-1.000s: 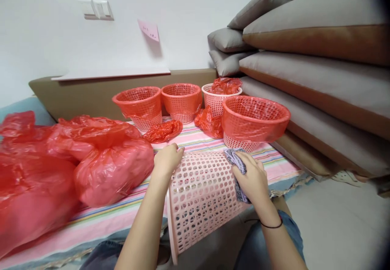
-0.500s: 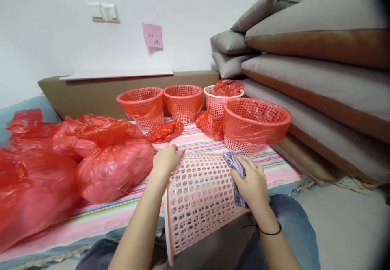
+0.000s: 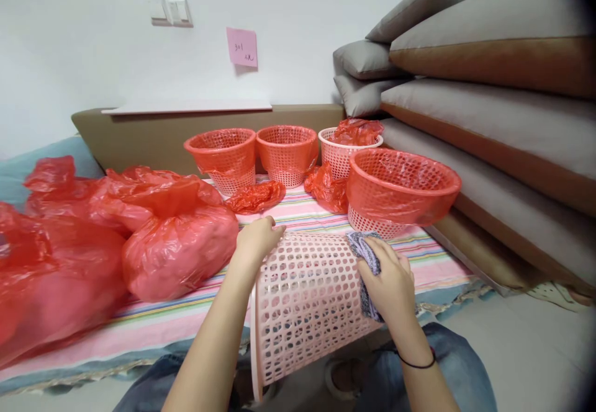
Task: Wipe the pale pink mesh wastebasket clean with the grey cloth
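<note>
A pale pink perforated plastic wastebasket lies on its side above my knees, its rim to the left and its base to the right. My left hand grips it at the upper part near the rim, with the fingertips partly hidden. On the base end, my right hand presses a folded grey-purple cloth against the basket, fingers bent over the cloth.
Beyond stand red-lined baskets and a larger one, plus a white basket with red plastic inside. Stuffed red bags sit left on the striped cloth. Grey cushions are piled right.
The view has shifted slightly, so the background sits a little further right and higher. Both hands keep their places on the wastebasket, with the cloth still at its base end.
</note>
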### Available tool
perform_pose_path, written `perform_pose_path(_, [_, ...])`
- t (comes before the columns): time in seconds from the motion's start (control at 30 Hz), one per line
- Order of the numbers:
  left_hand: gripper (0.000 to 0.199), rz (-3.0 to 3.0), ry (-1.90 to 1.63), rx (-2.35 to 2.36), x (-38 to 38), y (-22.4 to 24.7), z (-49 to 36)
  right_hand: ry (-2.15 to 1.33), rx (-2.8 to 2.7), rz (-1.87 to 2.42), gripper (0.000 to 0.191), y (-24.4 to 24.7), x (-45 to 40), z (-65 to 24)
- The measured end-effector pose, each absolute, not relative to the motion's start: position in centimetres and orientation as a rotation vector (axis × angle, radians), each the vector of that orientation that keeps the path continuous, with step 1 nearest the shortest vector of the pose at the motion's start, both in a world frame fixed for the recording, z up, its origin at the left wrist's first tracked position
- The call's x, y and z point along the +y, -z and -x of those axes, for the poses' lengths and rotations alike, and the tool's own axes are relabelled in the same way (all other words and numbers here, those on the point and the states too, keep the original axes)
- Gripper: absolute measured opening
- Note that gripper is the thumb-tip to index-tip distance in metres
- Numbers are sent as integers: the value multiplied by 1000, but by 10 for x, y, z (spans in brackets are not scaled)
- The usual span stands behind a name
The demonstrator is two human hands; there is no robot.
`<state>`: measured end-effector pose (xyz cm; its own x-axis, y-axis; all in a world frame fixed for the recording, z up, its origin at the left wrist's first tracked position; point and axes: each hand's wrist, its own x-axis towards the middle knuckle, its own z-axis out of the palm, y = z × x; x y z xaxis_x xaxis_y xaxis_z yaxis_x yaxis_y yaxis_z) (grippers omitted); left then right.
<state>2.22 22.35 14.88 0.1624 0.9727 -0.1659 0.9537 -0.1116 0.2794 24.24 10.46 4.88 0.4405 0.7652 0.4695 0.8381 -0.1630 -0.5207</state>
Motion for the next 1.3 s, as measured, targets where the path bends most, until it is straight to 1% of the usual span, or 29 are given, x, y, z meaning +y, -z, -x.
perform_pose_path(0.23, [39, -2141, -23, 1864, 231, -148, -24, 124, -1347, 1973, 45, -50, 106, -242])
perform_pose_path(0.37, [42, -2187, 29, 1885, 232, -147, -26, 130, -1325, 2104, 43, -60, 105, -232])
perform_pose_path(0.43, [43, -2208, 41, 1896, 231, -147, -28, 129, -1364, 2099, 41, -68, 105, -217])
perform_pose_path(0.53, [40, -2211, 38, 1918, 231, -146, -29, 107, -1533, 1922, 41, -81, 104, -177])
perform_pose_path(0.6, [38, -2201, 27, 1932, 230, -146, -27, 46, -1678, 1766, 47, -88, 99, -145])
perform_pose_path(0.67, [43, -2189, -5, 1930, 229, -145, -23, -12, -1804, 1623, 54, -92, 93, -119])
perform_pose_path(0.73, [48, -2175, -56, 1908, 228, -143, -18, -44, -1861, 1526, 56, -92, 88, -109])
perform_pose_path(0.83, [49, -2142, -133, 1867, 226, -139, -14, -42, -1808, 1546, 50, -85, 87, -131])
perform_pose_path(0.97, [49, -2079, -212, 1837, 223, -137, -15, 40, -1484, 1860, 42, -69, 98, -198])
perform_pose_path(1.07, [50, -2033, -254, 1836, 221, -138, -18, 53, -1320, 1995, 44, -61, 103, -231])
perform_pose_path(1.17, [48, -2012, -296, 1824, 220, -139, -19, 62, -1339, 1979, 44, -63, 103, -223])
perform_pose_path(1.3, [47, -2018, -361, 1766, 225, -137, -16, -12, -1655, 1722, 43, -79, 91, -164])
